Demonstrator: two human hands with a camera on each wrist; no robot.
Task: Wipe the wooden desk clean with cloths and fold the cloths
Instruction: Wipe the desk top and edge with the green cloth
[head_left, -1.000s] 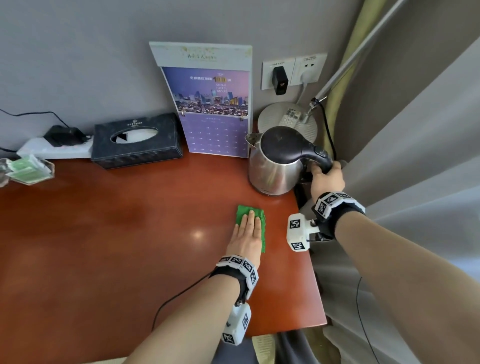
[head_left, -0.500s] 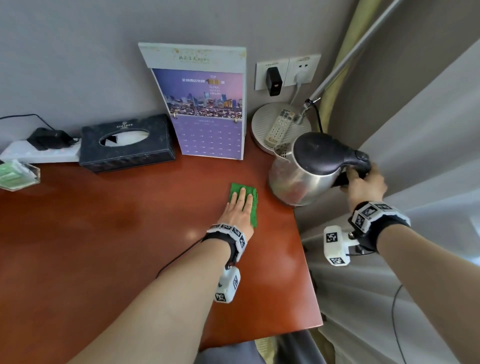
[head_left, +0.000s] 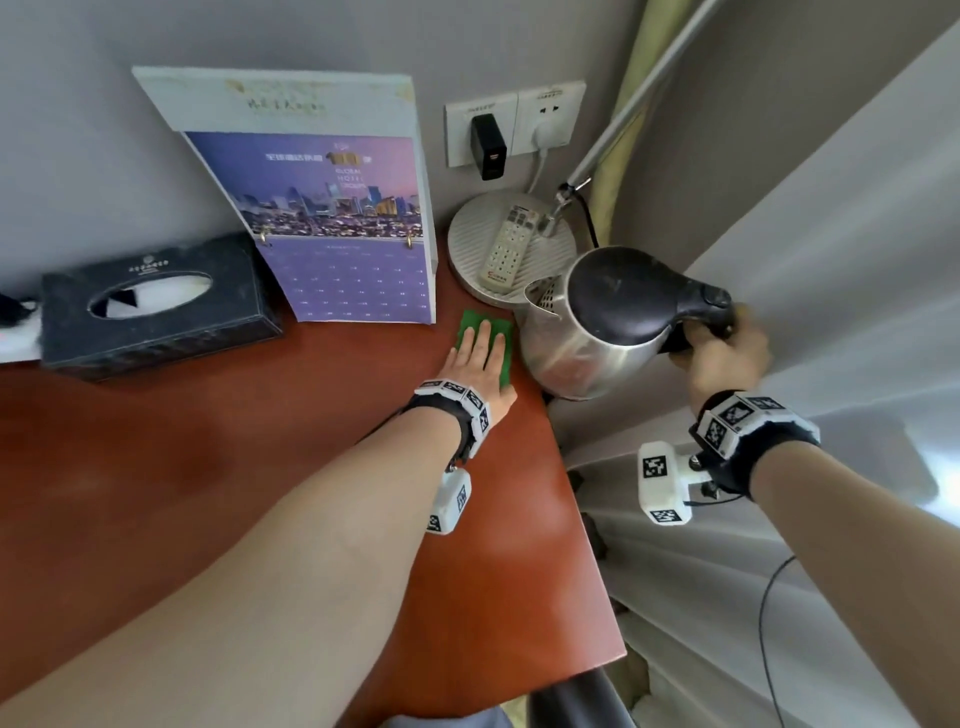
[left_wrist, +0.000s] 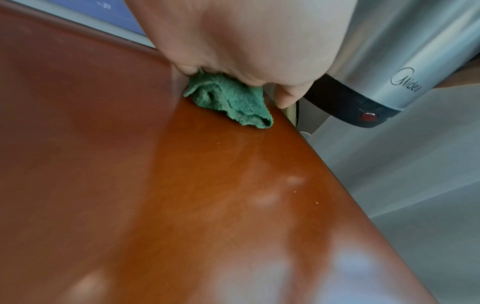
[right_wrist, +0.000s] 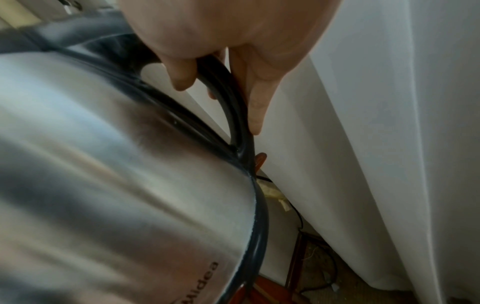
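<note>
My right hand (head_left: 719, 358) is wrapped round the black handle of the kettle (head_left: 608, 332), fingers curled tight on it, and the kettle now hangs tilted off the desk's right edge at about three o'clock from the cloth. A second ago it stood on the wooden desk (head_left: 260, 493); half a second ago it had already been lifted rightward. That bares the patch it covered, so the corner can be wiped.

My left hand (head_left: 480, 358) lies flat on the green cloth (head_left: 501, 358), fingers spread and straight, pressing it down rather than pinching it. The cloth has slid from the middle of the right side up to the far right corner, at about twelve o'clock from where it was. It now sits just beside the calendar (head_left: 332, 218) at ten o'clock and near the round lamp base (head_left: 475, 244) with the remote (head_left: 506, 249) at one o'clock. The tissue box (head_left: 156, 312) stands well apart at nine o'clock.

I judge wiping still in hand, folding not begun.
</note>
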